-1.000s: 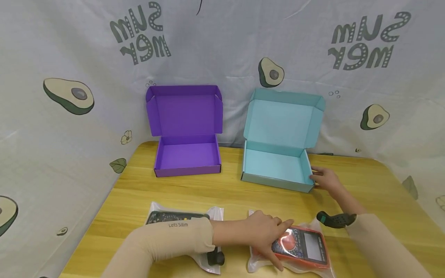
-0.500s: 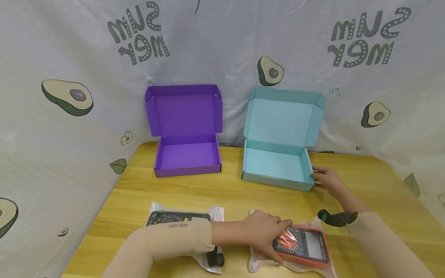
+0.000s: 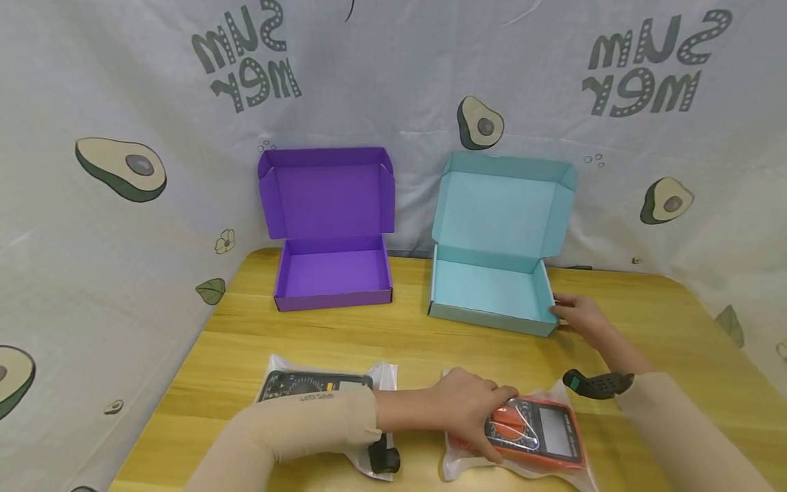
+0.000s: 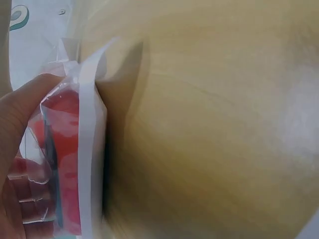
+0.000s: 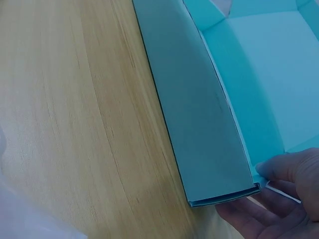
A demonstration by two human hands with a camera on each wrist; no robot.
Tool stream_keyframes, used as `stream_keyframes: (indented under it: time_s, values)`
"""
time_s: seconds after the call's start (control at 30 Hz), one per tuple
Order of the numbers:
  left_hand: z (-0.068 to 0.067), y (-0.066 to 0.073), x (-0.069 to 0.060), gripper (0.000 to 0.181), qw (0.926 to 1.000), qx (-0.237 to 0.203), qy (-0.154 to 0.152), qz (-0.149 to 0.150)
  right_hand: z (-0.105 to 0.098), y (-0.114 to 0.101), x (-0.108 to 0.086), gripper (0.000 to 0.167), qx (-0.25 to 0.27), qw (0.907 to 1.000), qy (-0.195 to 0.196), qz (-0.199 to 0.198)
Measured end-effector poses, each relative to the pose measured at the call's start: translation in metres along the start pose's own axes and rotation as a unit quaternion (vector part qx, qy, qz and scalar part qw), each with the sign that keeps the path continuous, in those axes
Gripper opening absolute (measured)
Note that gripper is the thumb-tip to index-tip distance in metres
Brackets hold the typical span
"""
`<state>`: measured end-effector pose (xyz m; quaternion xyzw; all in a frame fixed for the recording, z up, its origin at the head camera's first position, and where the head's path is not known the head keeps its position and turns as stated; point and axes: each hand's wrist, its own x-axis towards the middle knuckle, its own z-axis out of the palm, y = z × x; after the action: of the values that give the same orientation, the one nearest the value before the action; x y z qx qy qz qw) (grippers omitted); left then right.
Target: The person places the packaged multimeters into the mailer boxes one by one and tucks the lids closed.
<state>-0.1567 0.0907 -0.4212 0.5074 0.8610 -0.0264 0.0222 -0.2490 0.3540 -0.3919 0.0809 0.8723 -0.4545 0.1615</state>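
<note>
In the head view my left hand (image 3: 461, 410) lies across one end of a red multimeter (image 3: 510, 427) sealed in a clear bag. Thumb and fingers grip the bagged multimeter (image 4: 65, 164) from opposite sides in the left wrist view. My right hand (image 3: 581, 318) pinches the right wall of a light blue cardboard box (image 3: 486, 314), whose lid stands up. In the right wrist view the thumb (image 5: 284, 167) presses inside that wall, and the other fingers are outside and below the corner. Beneath my left forearm lies a second bagged multimeter (image 3: 307, 383), dark and partly covered by the sleeve.
A purple cardboard box (image 3: 332, 301) with a raised lid stands left of the light blue one. Both boxes sit near the back of the wooden table (image 3: 246, 342). A patterned cloth (image 3: 393, 82) hangs behind and along the left.
Both hands keep their hold and have barely moved. My left fingers have shifted slightly on the bagged red multimeter, and the view has tilted a little.
</note>
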Motion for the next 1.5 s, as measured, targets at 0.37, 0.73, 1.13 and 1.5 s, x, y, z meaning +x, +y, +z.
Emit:
stream_keyframes:
  time_s: [0.37,0.73,1.13,1.5]
  values:
    - [-0.019,-0.023,-0.015,0.087,0.9979,-0.062,-0.018,-0.008,0.003,0.001,-0.003,0.057,-0.016,0.9995,0.003,-0.027]
    - [-0.043,-0.058,-0.025,0.087,0.9982,-0.058,-0.007,-0.013,-0.002,0.004,-0.001,0.058,-0.018,0.9996,0.007,-0.018]
    - [-0.081,-0.089,-0.025,0.087,0.9934,-0.112,0.022,-0.014,0.000,0.002,-0.001,0.057,-0.034,0.9994,0.001,-0.008]
    - [-0.086,-0.099,-0.015,0.084,0.9942,-0.102,0.022,-0.026,0.001,0.005,0.000,0.058,-0.037,0.9992,0.011,-0.010]
